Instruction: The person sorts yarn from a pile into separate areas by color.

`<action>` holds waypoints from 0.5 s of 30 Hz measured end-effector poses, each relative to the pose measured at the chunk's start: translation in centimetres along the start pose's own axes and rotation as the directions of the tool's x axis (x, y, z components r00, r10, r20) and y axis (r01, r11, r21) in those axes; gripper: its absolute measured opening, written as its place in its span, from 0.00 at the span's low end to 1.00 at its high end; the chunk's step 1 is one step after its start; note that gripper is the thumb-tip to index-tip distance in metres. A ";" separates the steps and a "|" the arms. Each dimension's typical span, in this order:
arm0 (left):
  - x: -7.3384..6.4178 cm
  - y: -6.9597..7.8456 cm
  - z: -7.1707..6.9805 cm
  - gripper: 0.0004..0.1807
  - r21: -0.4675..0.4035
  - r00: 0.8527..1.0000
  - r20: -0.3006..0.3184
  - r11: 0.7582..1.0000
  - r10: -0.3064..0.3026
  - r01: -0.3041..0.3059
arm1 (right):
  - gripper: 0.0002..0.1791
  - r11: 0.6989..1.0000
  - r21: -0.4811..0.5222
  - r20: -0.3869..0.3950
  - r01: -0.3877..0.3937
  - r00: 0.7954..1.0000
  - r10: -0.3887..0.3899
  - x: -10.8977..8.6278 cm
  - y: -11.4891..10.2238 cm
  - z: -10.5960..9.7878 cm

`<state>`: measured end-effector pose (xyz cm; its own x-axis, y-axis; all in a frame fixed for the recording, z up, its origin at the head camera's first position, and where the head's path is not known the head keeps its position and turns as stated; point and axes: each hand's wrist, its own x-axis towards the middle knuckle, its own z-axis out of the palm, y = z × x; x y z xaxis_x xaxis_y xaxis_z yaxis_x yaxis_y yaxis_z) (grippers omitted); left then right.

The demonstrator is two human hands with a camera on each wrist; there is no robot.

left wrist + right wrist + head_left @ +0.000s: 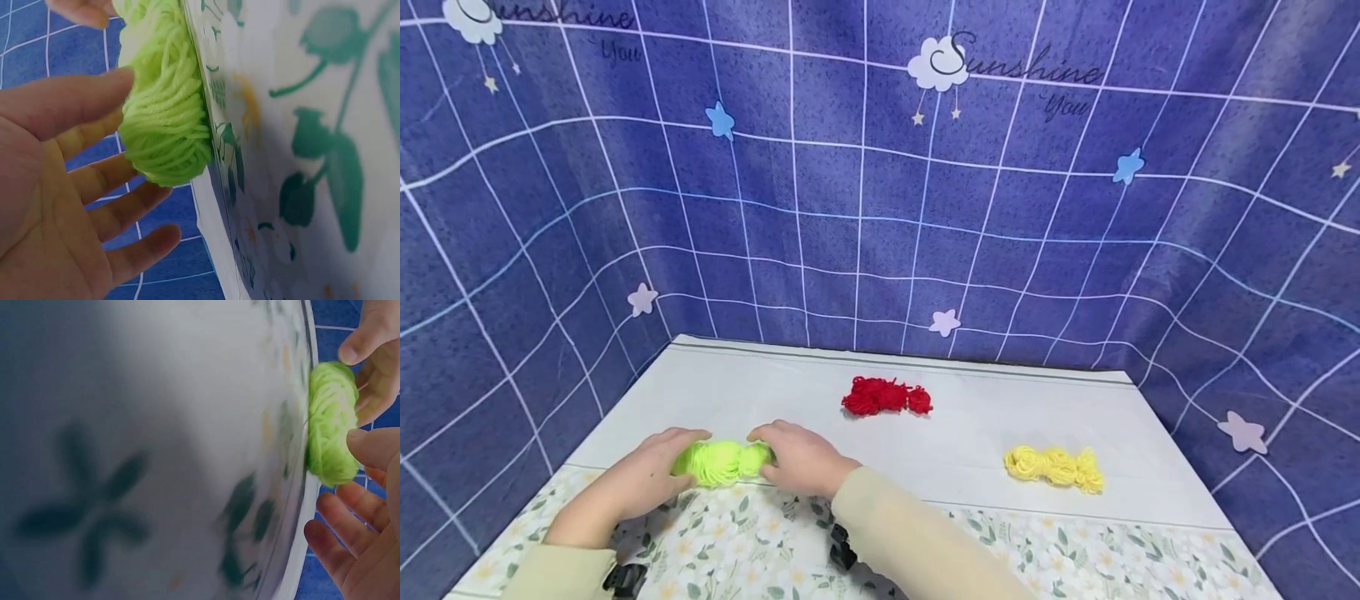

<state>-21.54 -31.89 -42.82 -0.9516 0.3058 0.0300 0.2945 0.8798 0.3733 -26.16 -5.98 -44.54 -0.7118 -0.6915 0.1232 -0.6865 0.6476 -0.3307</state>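
A neon-green yarn bundle [721,463], narrowed toward its right part, lies at the left between both hands. My left hand [651,471] is at its left end, thumb on the near side and fingers around the far side. In the left wrist view the thumb tip overlaps the yarn [165,125], while the other fingers are spread loosely beyond the looped end. At the opposite end is my right hand [801,458]. The right wrist view has its thumb against the yarn [333,425] and its other fingers loosely extended.
A red yarn bundle [883,397] lies toward the back middle of the white tabletop [760,375]. Farther right is a yellow yarn bundle [1054,468]. Floral cloth [737,542] covers the front. A blue gridded curtain [880,208] rises behind and along both sides.
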 end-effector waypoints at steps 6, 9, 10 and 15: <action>-1.0 2.0 0.8 0.37 0.037 0.992 -0.122 0.998 0.045 -0.040 | 0.27 1.000 0.007 -0.039 0.006 0.999 -0.006 -1.7 1.9 -0.2; -1.2 3.2 0.9 0.38 0.110 0.979 -0.194 0.993 0.069 -0.048 | 0.26 1.000 -0.013 -0.076 0.015 0.997 -0.016 -2.7 2.7 -1.0; -1.3 3.6 1.0 0.39 0.136 0.974 -0.214 0.990 0.077 -0.048 | 0.26 1.000 -0.023 -0.094 0.017 0.995 -0.019 -3.1 2.9 -1.3; -1.5 5.6 1.6 0.41 0.221 0.951 -0.286 0.974 0.115 -0.051 | 0.27 0.997 -0.078 -0.186 -0.003 0.982 -0.012 -5.1 3.7 -2.2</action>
<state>-18.30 -26.83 -42.21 -0.8964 0.2880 0.3369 0.3552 0.9214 0.1574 -25.35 0.65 -44.31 -0.7191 -0.6274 0.2988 -0.6938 0.6729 -0.2568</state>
